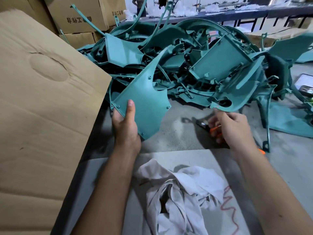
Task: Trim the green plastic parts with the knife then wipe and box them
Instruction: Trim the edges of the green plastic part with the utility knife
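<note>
risk first: panel (145,99) is gripped only at its lower corner, so it could twist or slip once the blade presses its edge. left hand (126,123) clamps that green panel at nine o'clock, thumb flat on its face. right hand (232,126), blurred at three o'clock, curls over the orange-handled knife (209,127); whether it grips it i cannot tell. rag (179,189) waits at six.

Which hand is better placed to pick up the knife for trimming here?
Right. The right hand hovers just above the orange-handled knife on the table, blurred, fingers loosely curled. The left hand already grips the green panel by its lower edge, so it is occupied.
</note>
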`<action>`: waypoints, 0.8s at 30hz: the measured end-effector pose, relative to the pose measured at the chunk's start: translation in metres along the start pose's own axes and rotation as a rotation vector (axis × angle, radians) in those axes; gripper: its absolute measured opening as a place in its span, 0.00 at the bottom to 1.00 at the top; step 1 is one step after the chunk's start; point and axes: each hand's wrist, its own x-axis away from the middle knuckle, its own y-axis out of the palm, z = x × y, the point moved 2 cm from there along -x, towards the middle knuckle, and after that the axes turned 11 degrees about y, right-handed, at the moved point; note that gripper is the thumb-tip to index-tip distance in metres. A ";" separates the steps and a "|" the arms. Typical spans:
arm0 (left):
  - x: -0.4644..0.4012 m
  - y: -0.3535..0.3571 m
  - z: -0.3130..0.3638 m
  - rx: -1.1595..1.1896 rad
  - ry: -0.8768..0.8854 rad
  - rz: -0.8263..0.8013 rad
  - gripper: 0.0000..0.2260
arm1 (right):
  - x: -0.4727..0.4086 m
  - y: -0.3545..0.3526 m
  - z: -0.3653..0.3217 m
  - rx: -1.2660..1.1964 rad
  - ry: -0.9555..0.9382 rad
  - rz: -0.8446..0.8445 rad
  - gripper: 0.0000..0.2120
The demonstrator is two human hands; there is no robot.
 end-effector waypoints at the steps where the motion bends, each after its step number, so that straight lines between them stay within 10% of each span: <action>1: 0.000 0.000 0.001 -0.001 -0.014 0.012 0.17 | -0.002 -0.007 0.001 0.176 -0.072 0.107 0.16; 4: 0.003 0.003 0.004 0.005 -0.066 0.032 0.15 | 0.000 -0.020 -0.003 0.758 -0.285 0.455 0.08; 8: 0.007 0.005 0.004 0.017 -0.169 0.050 0.13 | 0.000 -0.014 -0.001 1.094 -0.072 0.216 0.12; 14: 0.003 -0.002 0.002 0.077 -0.285 0.007 0.16 | 0.012 0.011 -0.002 0.912 -0.526 -0.171 0.11; 24: -0.001 -0.014 0.000 -0.050 -0.220 -0.105 0.17 | 0.038 0.041 -0.005 0.365 -0.878 -0.143 0.14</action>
